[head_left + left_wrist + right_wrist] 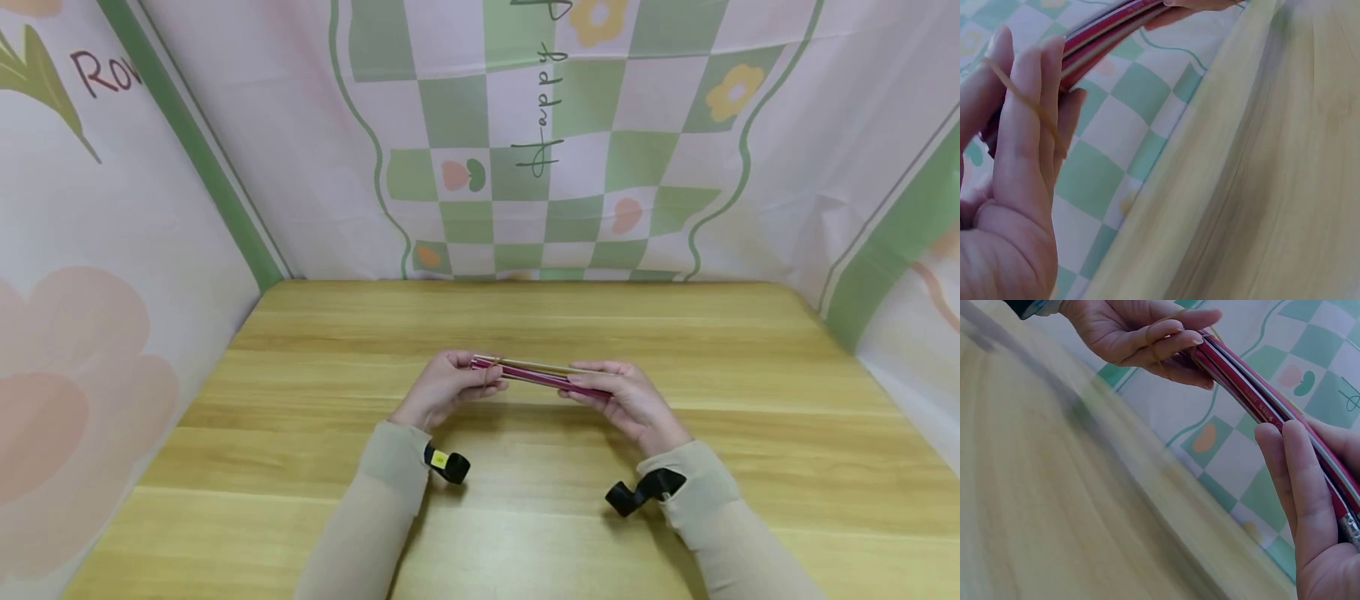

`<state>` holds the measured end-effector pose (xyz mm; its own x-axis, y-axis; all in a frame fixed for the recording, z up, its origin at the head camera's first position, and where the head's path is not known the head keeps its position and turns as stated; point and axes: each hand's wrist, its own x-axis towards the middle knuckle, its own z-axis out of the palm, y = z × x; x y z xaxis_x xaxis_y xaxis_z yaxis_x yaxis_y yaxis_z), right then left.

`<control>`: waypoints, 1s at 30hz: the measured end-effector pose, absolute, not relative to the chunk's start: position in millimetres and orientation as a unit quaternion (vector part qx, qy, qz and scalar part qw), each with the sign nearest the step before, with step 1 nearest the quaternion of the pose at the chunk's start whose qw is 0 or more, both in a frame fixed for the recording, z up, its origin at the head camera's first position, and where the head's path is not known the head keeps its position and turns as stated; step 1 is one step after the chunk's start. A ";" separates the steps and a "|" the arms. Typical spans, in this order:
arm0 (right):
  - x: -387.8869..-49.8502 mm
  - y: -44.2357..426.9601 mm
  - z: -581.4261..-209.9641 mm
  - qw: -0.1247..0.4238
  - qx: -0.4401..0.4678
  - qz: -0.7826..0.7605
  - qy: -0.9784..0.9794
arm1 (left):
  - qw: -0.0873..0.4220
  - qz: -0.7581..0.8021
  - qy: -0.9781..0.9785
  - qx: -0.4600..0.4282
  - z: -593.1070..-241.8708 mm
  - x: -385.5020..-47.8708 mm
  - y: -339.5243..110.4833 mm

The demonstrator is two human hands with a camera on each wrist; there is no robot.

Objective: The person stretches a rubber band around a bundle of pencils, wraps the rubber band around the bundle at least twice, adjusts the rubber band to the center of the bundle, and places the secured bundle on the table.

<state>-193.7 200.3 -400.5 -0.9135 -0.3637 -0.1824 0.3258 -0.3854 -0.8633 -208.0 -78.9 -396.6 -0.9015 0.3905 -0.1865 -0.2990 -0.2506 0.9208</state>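
Observation:
A bundle of pencils (534,375), mostly dark red with some lighter ones, is held above the table between both hands. My left hand (448,387) grips its left end. Around that hand's fingers a thin tan rubber band (1025,100) is stretched; the right wrist view also shows the band crossing the fingers near the pencil ends. My right hand (633,404) holds the right end of the bundle between thumb and fingers. Beside its palm a silver pencil ferrule (1349,528) shows. How far the band goes round the pencils is partly hidden by the fingers.
A wood-grain table (525,517) lies below the hands. Behind it hangs a green-and-white checked cloth (517,175), with patterned cloth at both sides. A black wrist camera (448,464) sits on the left sleeve, another camera (637,492) on the right.

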 end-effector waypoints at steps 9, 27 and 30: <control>-194.0 195.5 -404.6 0.187 -0.004 -0.847 0.497 | 0.233 0.792 0.564 0.032 -398.2 -207.8 -74.1; -190.3 180.4 -394.8 0.104 0.032 -0.866 0.487 | 0.231 0.726 0.646 0.037 -394.3 -202.1 -63.1; -188.8 177.7 -393.9 0.081 0.039 -0.869 0.487 | 0.238 0.709 0.663 0.031 -392.2 -199.0 -55.7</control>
<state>-188.8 177.7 -393.9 -0.9840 -0.1028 -0.1457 0.1779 -0.5125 -0.8401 -199.0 -55.7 -392.2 -0.8852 0.3780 -0.2710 -0.2959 -0.0083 0.9552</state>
